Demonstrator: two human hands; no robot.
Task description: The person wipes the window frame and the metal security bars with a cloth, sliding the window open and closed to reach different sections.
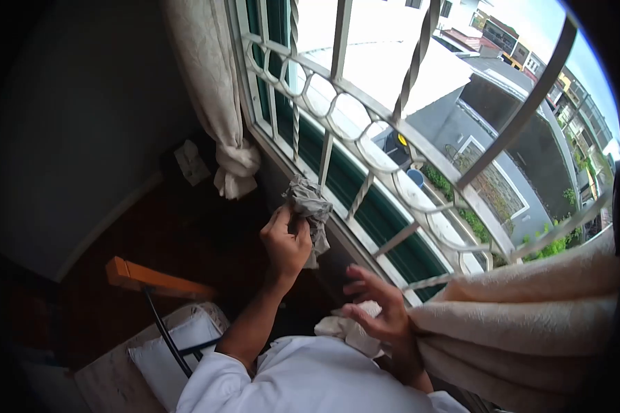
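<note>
My left hand [286,241] is closed around a crumpled grey cloth [308,203], fingers pinching its near side. The cloth lies against the lower part of the white window grille [348,103], by the sill, and a loose end hangs below. To the right, my right hand [379,303] is raised with its fingers apart and nothing in them. It is near the window's lower frame, beside the cream curtain [517,316] on the right.
A knotted cream curtain [235,165] hangs left of the window. Below left are a wooden post [127,274], a dark metal bar [162,323] and a white pillow [179,351] on a cushioned surface. Houses and a walled yard [489,182] lie outside beyond the bars.
</note>
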